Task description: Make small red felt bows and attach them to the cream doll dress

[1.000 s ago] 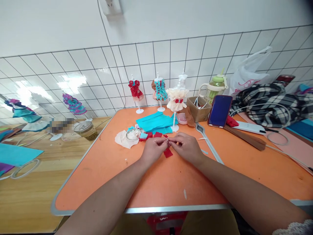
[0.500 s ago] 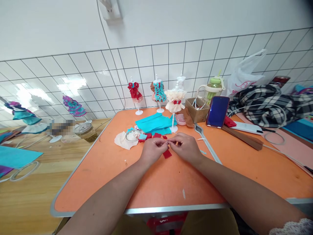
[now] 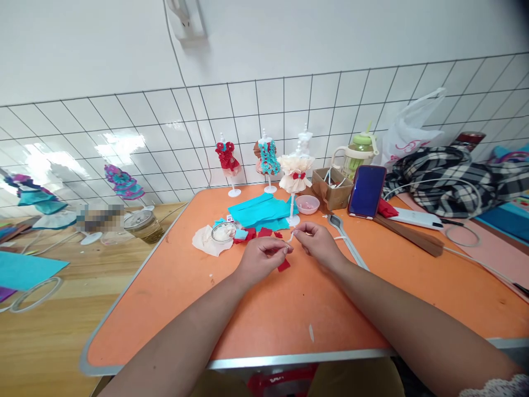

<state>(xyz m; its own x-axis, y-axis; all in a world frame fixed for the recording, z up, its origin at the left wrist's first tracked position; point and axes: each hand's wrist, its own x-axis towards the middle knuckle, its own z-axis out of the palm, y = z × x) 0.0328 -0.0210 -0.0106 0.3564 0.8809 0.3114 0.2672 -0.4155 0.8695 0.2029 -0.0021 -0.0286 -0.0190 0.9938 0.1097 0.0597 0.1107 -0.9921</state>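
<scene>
My left hand (image 3: 262,258) is closed in a pinch above the orange table, and what its fingertips hold is too small to make out. Just to the right, my right hand (image 3: 317,243) pinches a thin white strip (image 3: 290,238), which runs down towards the left fingertips. A red scrap (image 3: 284,265) lies on the table under the hands. Beyond them are turquoise sheets (image 3: 258,210), a roll of clear tape (image 3: 224,231) and a cream piece of thin material (image 3: 202,241). A small mannequin in a cream ruffled dress (image 3: 295,168) stands behind my right hand.
Two more dressed mannequins, one red (image 3: 228,157) and one turquoise (image 3: 268,157), stand near the wall. On the right are a pink bowl (image 3: 308,205), a cardboard box (image 3: 330,190), a phone (image 3: 367,190), a green-lidded bottle (image 3: 362,149) and plaid cloth (image 3: 438,182). A glass jar (image 3: 144,225) stands left.
My hands have moved apart from touching fingertips, the right one shifting up and right. A thin white strip now shows between them. The view has tilted slightly.
</scene>
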